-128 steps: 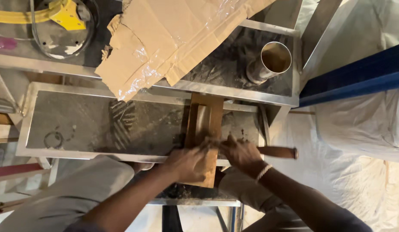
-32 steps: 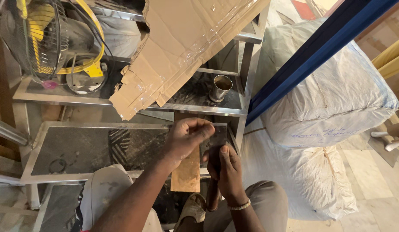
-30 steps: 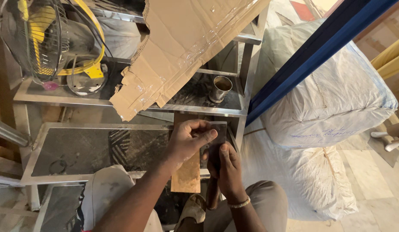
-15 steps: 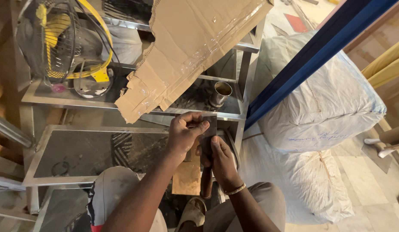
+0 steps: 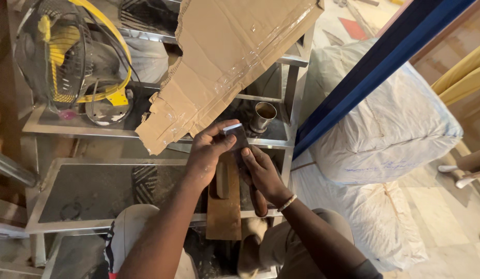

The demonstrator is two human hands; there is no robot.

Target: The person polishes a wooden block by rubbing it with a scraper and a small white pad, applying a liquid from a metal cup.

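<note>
Steel shelving frame [image 5: 289, 111] with torn cardboard [image 5: 224, 57] and a yellow-bladed caged fan [image 5: 69, 57]. Blue beam [image 5: 374, 67] slanting alongside. White wrapped bales [image 5: 390, 124] on pale tiled floor [image 5: 457, 227].

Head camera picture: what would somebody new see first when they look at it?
Probably the two hands in the middle: the left hand and the right hand pinch a small flat dark piece between them, above a brown board lying on a metal frame. Next comes the big torn cardboard sheet leaning over the upper shelf, then the yellow-rimmed fan at top left.
</note>
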